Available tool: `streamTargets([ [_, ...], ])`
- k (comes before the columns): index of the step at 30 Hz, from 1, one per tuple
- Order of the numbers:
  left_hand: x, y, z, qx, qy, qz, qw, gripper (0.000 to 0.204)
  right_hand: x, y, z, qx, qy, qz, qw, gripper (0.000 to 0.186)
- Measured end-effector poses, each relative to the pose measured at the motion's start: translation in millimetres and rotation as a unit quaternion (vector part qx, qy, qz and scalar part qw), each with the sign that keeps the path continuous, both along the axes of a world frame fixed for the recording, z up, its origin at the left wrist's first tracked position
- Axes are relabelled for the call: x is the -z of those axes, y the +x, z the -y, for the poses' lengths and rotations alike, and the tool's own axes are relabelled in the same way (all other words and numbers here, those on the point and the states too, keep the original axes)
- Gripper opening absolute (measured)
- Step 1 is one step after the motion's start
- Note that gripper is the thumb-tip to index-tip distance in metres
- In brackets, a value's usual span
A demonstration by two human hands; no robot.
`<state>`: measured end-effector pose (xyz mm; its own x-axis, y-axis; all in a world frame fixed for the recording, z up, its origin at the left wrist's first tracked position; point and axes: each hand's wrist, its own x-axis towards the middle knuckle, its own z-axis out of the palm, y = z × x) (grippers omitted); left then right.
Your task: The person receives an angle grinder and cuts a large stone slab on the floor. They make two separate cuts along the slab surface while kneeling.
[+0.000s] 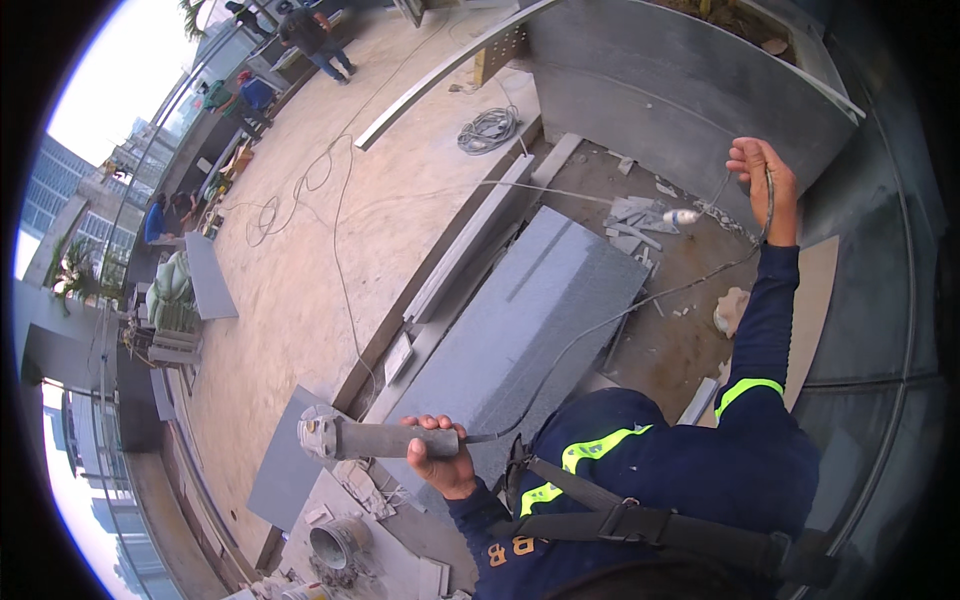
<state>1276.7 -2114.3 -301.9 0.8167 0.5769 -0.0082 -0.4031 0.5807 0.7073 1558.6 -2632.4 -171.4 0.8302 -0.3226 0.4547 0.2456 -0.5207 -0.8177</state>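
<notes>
With our hands set well apart, we gripped a grey angle grinder in the left hand, its long axis nearly level across the view, head pointing left, cord end right. The tool's body hung over the near end of a grey stone slab, its head past the left edge. Our raised right hand closed on the power cord, near a planter wall. Open room stretched left across the pale floor.
</notes>
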Motion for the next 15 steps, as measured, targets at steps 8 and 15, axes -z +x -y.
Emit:
streamTargets([
  [8,9.1,-15.9,-4.0,-0.013,-0.017,-0.048,0.999,0.048,72.4,15.9,33.3,0.043,0.031,-0.099,0.994,0.055],
  [15,22.4,-42.0,-6.3,-0.064,-0.04,-0.09,0.993,0.049,159.6,67.0,24.5,-0.001,0.097,-0.195,0.976,0.053],
])
